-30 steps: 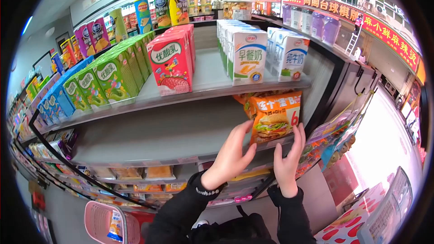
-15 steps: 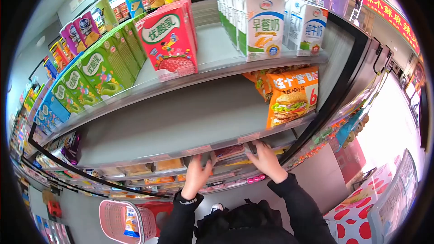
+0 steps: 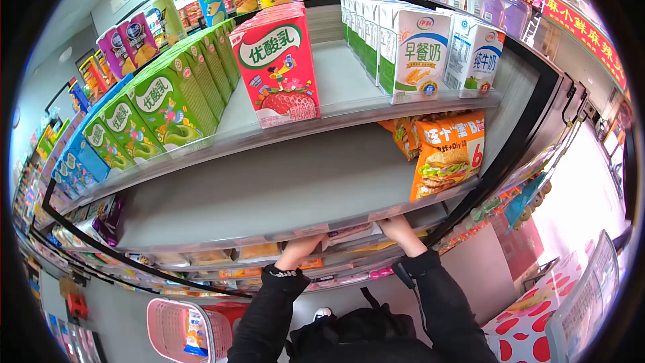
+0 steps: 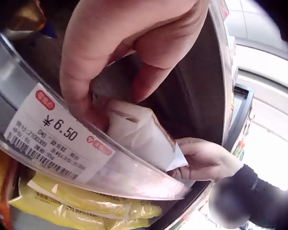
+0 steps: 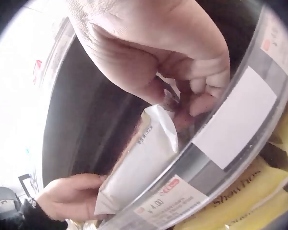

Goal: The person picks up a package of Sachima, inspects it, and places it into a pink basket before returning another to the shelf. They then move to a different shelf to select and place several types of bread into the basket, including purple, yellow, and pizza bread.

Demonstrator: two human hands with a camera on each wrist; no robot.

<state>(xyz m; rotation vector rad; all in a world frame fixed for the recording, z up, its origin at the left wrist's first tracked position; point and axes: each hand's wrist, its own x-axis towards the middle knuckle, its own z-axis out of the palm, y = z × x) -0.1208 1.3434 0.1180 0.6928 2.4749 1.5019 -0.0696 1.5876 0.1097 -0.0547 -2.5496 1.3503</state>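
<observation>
On a lower shelf, both hands hold a white-wrapped snack packet [image 4: 139, 132], partly hidden in the head view. My left hand [image 3: 300, 250] reaches under the shelf edge, its thumb and fingers pinching one end. My right hand [image 3: 401, 234] grips the packet's opposite end, fingers bent around the crimped tip. In the right wrist view, the packet [image 5: 144, 158] lies tilted just behind the price rail [image 5: 182, 177]. On the shelf above, an orange burger snack bag [image 3: 447, 154] leans at the right end.
Red drink cartons [image 3: 282, 67] and white milk cartons [image 3: 420, 57] stand on the top shelf. Yellow packets [image 4: 81, 203] lie beneath the price rail. The shelf lip [image 3: 269, 232] overhangs both hands. A pink basket [image 3: 161, 336] with a blue packet is at lower left.
Both hands have moved down from the orange bag to the shelf below it. They have reached farther under the lip and taken hold of the white packet.
</observation>
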